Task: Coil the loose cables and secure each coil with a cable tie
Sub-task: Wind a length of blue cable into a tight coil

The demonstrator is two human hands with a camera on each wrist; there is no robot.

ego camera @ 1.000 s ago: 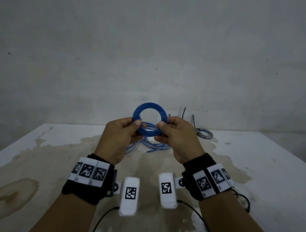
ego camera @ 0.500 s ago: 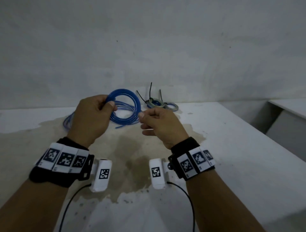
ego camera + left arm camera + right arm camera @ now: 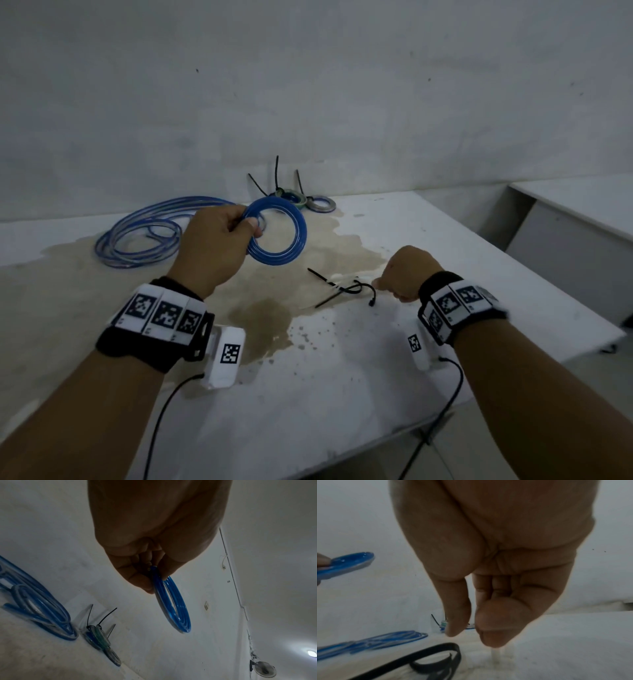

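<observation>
My left hand (image 3: pixel 251 226) grips a small blue cable coil (image 3: pixel 281 240) by its left rim and holds it in the air above the table; the left wrist view shows the left hand (image 3: pixel 154 585) with its fingers curled round the blue coil (image 3: pixel 173 608). My right hand (image 3: pixel 378 284) is low over the table, just right of a bunch of black cable ties (image 3: pixel 346 289). In the right wrist view my right hand (image 3: pixel 471 635) has its fingers curled, thumb and forefinger pointing down with nothing between them. A white tie (image 3: pixel 494 655) lies under the forefinger, the black ties (image 3: pixel 436 658) to its left.
A long loose blue cable (image 3: pixel 137 236) lies on the stained white table (image 3: pixel 342 377) at the back left. Small tied coils (image 3: pixel 308 202) with upright tie tails sit against the wall. The table's right edge is near my right wrist; another white table (image 3: pixel 565 212) stands beyond.
My right hand has let go of the blue coil and dropped right, down to the cable ties. My left hand keeps the coil. My view has swung to the right.
</observation>
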